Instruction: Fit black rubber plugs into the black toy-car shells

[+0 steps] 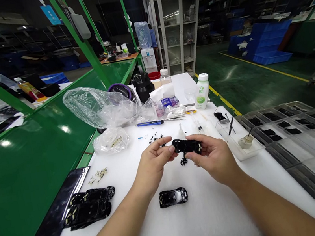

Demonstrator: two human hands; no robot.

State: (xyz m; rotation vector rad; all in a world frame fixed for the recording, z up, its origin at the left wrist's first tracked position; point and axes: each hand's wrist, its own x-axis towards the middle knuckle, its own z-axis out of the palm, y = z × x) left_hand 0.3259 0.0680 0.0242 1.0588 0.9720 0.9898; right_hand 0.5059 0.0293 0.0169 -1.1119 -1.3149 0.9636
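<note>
Both hands hold one black toy car body above the middle of the white work surface. My left hand pinches its left end between thumb and fingers. On the right end, my right hand grips with thumb below and fingers above. Another black car body lies on the surface below the hands. Several more black car bodies are grouped at the left. Near them is a small pile of cream-coloured parts. Small black parts lie just beneath the held car body.
Behind the hands are a blue cutter, a plastic bag, a white bottle and a black flask. At the right stand a clear tray with a small jar and a large compartment tray with black parts.
</note>
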